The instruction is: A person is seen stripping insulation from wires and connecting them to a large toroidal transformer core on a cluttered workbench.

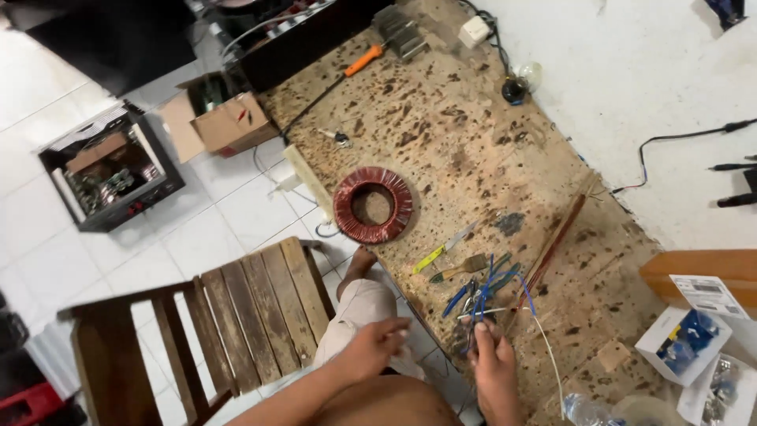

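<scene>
My right hand (pixel 493 355) rests on the stained wooden workbench (pixel 465 142) with its fingers closed on thin blue and white wires (pixel 520 296). Blue-handled pliers (pixel 473 296) lie just beyond its fingertips. My left hand (pixel 378 343) hovers near my knee by the bench edge, fingers curled loosely and holding nothing I can see. A red-brown toroidal coil (pixel 372 203) lies farther up the bench. Between coil and hand lie a yellow-handled knife (pixel 443 248) and a small brush (pixel 461 268).
A wooden chair (pixel 236 315) stands at my left. On the tiled floor sit an open amplifier chassis (pixel 110 175) and a cardboard box (pixel 217 118). An orange-handled tool (pixel 363 59), a lamp bulb (pixel 520 79), copper rods (pixel 556 244) and small parts boxes (pixel 682 343) occupy the bench.
</scene>
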